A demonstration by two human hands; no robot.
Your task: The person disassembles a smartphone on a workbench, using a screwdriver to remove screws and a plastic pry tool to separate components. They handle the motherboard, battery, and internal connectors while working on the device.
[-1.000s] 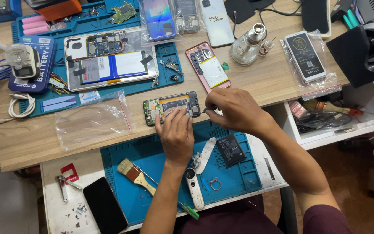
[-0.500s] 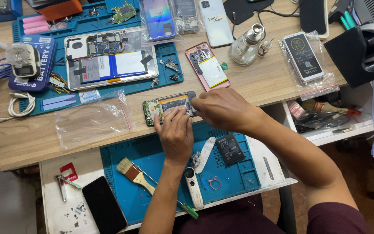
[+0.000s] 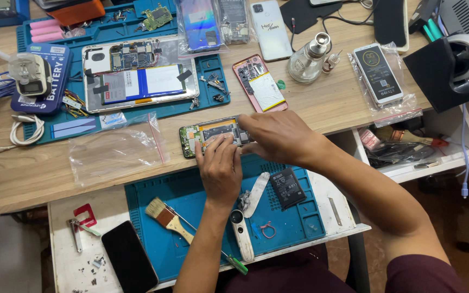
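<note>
A person works on an opened smartphone (image 3: 213, 134) lying at the front edge of the wooden table (image 3: 321, 103), its green circuit board exposed. The left hand (image 3: 219, 165) presses down on its middle, fingers (image 3: 221, 145) held together and flat. The right hand (image 3: 280, 137) covers the phone's right end, its fingers curled over it; whether they pinch anything cannot be told. Just below, a blue work mat (image 3: 191, 244) carries a brush (image 3: 166, 217) and a black battery (image 3: 287, 187).
</note>
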